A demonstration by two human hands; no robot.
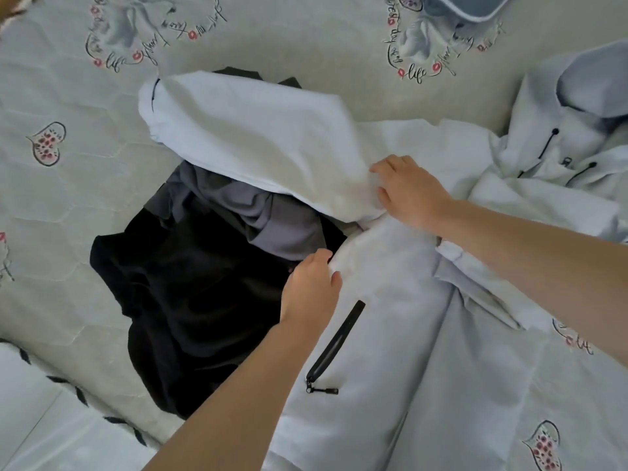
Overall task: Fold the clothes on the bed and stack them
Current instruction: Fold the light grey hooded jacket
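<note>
A pale white hooded jacket with a black pocket zip lies spread across the bed, its hood at the far right. One sleeve is flung left over a pile of dark clothes. My left hand pinches the jacket's side edge near the armpit. My right hand grips the fabric at the base of that sleeve. Under the sleeve lie a grey garment and a black garment, both crumpled.
The bed sheet is light grey with heart and script prints. A blue-grey cushion edge shows at the top right. A white strip with dark marks runs along the bed's near left edge.
</note>
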